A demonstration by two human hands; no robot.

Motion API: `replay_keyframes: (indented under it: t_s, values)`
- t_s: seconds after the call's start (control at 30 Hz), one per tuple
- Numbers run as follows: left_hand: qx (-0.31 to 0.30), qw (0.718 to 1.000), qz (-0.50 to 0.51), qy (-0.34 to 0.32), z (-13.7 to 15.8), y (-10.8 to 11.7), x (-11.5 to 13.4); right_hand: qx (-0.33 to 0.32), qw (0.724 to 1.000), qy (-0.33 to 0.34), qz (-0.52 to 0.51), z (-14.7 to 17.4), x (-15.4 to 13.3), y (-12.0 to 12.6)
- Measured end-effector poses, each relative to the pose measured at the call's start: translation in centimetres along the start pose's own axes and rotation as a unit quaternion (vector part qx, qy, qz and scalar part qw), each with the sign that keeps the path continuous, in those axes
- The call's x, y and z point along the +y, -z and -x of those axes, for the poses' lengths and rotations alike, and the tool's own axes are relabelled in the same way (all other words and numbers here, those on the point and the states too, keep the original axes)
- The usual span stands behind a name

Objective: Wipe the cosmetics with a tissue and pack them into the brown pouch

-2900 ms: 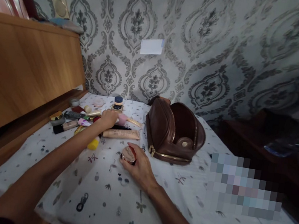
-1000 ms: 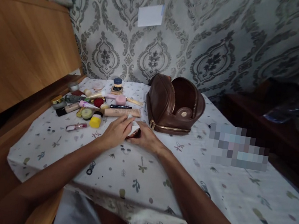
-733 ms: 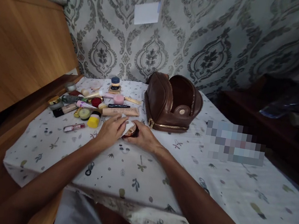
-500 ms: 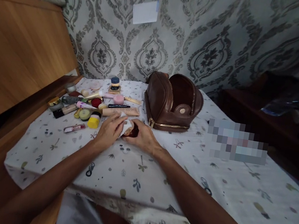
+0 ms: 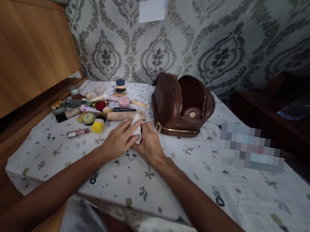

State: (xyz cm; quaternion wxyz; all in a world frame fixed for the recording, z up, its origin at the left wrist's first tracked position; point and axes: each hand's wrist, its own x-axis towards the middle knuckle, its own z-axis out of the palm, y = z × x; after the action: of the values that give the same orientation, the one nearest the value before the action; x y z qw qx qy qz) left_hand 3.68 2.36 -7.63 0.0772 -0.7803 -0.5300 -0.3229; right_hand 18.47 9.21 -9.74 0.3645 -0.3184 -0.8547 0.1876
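Observation:
My left hand point(image 5: 119, 138) is closed on a white tissue point(image 5: 136, 125) and presses it against a small dark-red, rounded container in my right hand point(image 5: 152, 144). The fingers of my right hand wrap round that container, which the tissue and both hands now hide almost wholly. Just beyond the hands lie a beige squeeze tube point(image 5: 123, 115) and a slim black pen-like tube point(image 5: 124, 109). To the left of my left hand stands a yellow jar with a black band point(image 5: 98, 124), and a pink lip gloss tube point(image 5: 77, 132) lies nearby.
An open brown leather cosmetic bag point(image 5: 167, 104) stands behind my right hand. Several cosmetics, among them a green-lidded jar point(image 5: 88, 118) and a dark-blue-capped jar point(image 5: 120, 83), spread across the left of the patterned tablecloth point(image 5: 128, 183). A wooden panel point(image 5: 19, 57) borders the left side.
My left hand has moved over the container with the tissue, covering it; its dark-red side and gold-toned part showed before. The view has shifted slightly.

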Motion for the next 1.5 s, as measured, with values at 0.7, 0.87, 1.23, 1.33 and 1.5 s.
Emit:
replay_keyframes:
  t_s: [0.7,0.87,1.23,1.33,1.5]
  values:
    - [0.005,0.962,0.150,0.226,-1.2,0.9,-3.0,-0.030,0.995,0.066,-0.063,0.2,-0.9,0.3]
    - [-0.009,0.967,0.133,0.217,-0.9,0.6,-3.3,0.000,0.995,0.020,-0.095,-0.3,-0.2,0.1]
    - [-0.005,0.969,0.184,0.162,-0.8,0.6,-2.0,-0.004,0.997,0.019,-0.074,-0.2,-0.5,0.3]
    - [0.012,0.974,0.195,0.117,-0.9,0.9,-1.6,-0.018,0.997,0.029,-0.071,-0.1,-0.6,0.3]
    - [0.001,0.990,0.141,0.022,-0.8,1.2,-1.0,-0.007,0.997,0.015,-0.079,-0.2,-0.4,0.2]
